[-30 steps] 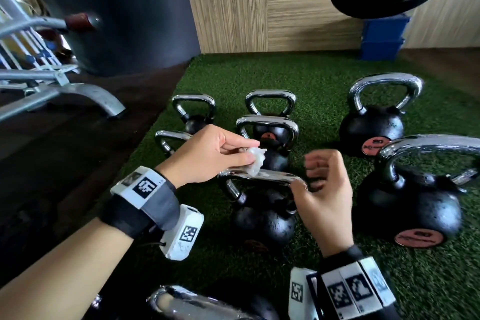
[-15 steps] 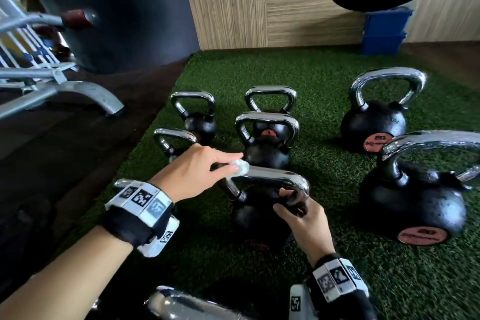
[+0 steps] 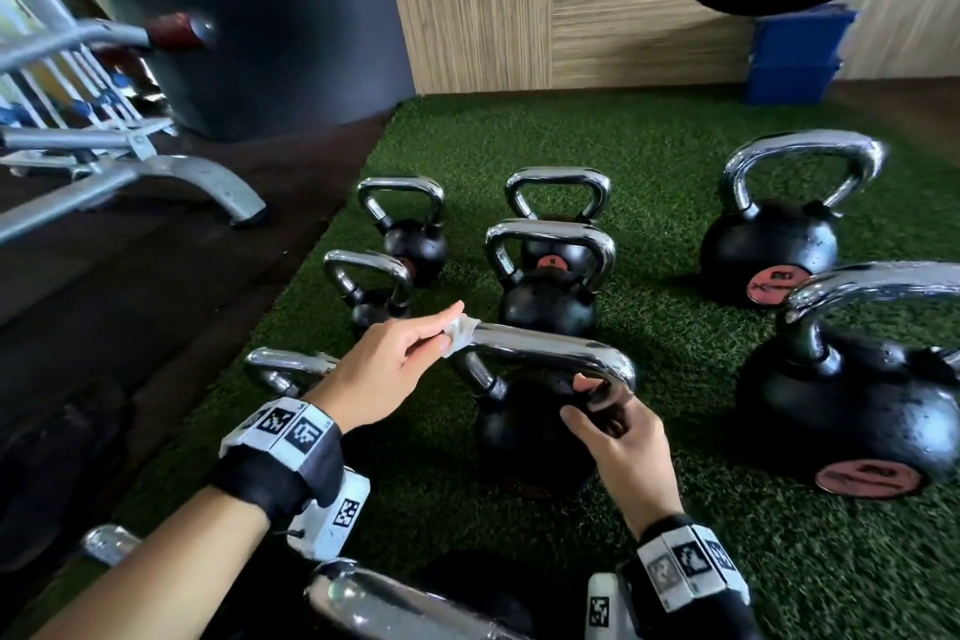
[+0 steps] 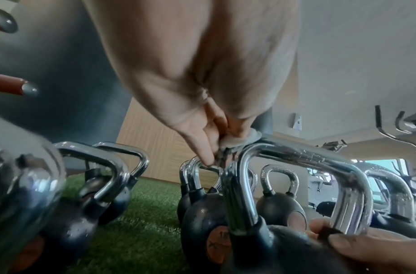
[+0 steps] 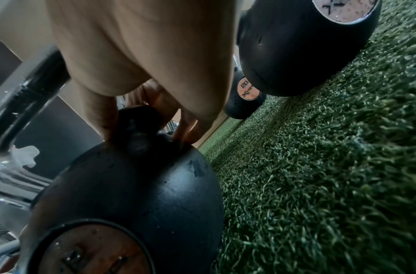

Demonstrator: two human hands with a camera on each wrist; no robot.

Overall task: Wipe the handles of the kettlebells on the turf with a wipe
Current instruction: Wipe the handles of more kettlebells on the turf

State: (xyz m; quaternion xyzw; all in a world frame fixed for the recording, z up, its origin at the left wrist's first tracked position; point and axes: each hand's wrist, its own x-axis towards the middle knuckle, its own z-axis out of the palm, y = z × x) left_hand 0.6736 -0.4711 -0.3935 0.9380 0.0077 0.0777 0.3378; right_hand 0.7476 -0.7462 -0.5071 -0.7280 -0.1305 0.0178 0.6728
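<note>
Two hands on one kettlebell: our left hand pinches wipe at handle 9 o'clock corner; right hand grips 3 o'clock leg. Risk: small wipe slips off chrome, bell tips.

black kettlebells with chrome handles and red-orange badges, green turf, white wipe

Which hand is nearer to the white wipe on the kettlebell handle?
Left. The left hand pinches the wipe against the left end of the chrome handle. The right hand grips the same handle's right leg, at its base, apart from the wipe.
</note>
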